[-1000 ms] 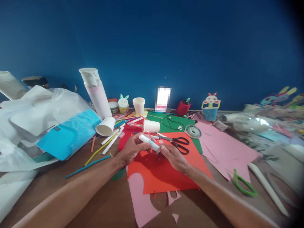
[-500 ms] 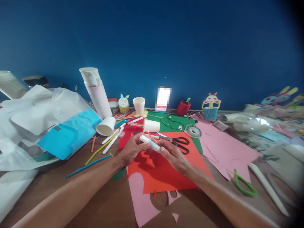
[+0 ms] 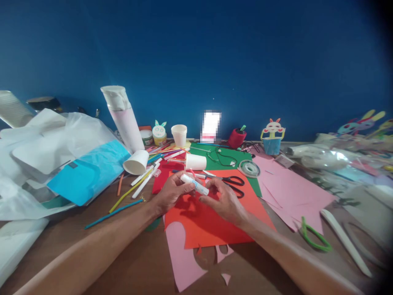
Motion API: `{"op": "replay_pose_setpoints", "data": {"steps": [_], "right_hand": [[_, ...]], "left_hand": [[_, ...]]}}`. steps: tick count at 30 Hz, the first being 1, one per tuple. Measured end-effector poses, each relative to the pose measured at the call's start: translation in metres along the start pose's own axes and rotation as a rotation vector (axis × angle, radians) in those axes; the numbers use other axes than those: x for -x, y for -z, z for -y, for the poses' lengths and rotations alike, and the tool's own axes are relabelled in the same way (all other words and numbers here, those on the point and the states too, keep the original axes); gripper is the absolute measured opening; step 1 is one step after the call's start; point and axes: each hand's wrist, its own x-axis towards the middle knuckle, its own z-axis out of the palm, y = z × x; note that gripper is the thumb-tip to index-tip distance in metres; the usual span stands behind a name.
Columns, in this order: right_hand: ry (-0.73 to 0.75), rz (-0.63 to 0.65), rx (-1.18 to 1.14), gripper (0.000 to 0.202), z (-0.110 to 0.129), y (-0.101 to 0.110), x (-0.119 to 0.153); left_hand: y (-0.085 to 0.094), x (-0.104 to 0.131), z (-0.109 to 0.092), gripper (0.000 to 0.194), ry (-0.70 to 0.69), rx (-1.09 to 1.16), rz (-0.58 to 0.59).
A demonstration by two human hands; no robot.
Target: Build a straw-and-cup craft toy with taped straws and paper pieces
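My left hand (image 3: 174, 191) is closed round a white glue stick (image 3: 199, 187) with blue print, tilted down to the right above the orange paper (image 3: 215, 223). Beside the lower end of the glue stick is my right hand (image 3: 225, 201), its thumb and fingers apart with the end between them; whether a fingertip touches it I cannot tell. Behind my hands lie black-handled scissors (image 3: 235, 180), their blades partly hidden. A thin red strip (image 3: 192, 173) shows just above my left fingers. One paper cup (image 3: 196, 162) rests on its side close by.
To the left are coloured pens, pipe cleaners and a big plastic bag (image 3: 89, 127). A roll of tape (image 3: 249, 168), pink paper (image 3: 294, 192) and a green pipe cleaner (image 3: 316, 241) lie to the right. Cut pink paper (image 3: 181, 262) is at the front; a blue wall stands behind.
My right thumb and fingers have spread apart and moved off the lower end of the glue stick. The left hand keeps its hold in nearly the same place.
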Motion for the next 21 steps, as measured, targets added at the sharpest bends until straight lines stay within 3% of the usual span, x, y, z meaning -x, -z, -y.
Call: {"op": "replay_pose_setpoints", "data": {"steps": [2,6,9,12,15,21], "right_hand": [[0.022,0.078,-0.037,0.02,-0.0004,0.0022,0.0],[0.014,0.197,-0.069,0.037,-0.0026,0.004,-0.0002],[0.006,0.164,-0.038,0.03,-0.0025,0.0028,-0.0003],[0.032,0.032,0.078,0.02,-0.0013,0.0005,0.0001],[0.054,-0.048,0.17,0.023,-0.0005,-0.0007,0.0004],[0.055,0.122,0.012,0.031,0.0005,0.003,-0.0009]], "left_hand": [[-0.0001,-0.0003,0.0,0.025,-0.006,0.005,0.011],[-0.0002,-0.0011,0.0006,0.029,0.022,0.017,0.021],[0.0,-0.0015,0.0013,0.028,0.028,0.026,0.015],[0.0001,-0.0016,0.002,0.028,0.021,0.036,0.01],[0.0002,-0.0014,0.0018,0.028,0.011,0.036,0.012],[0.0013,-0.0016,0.0018,0.029,0.017,0.031,0.02]]}}
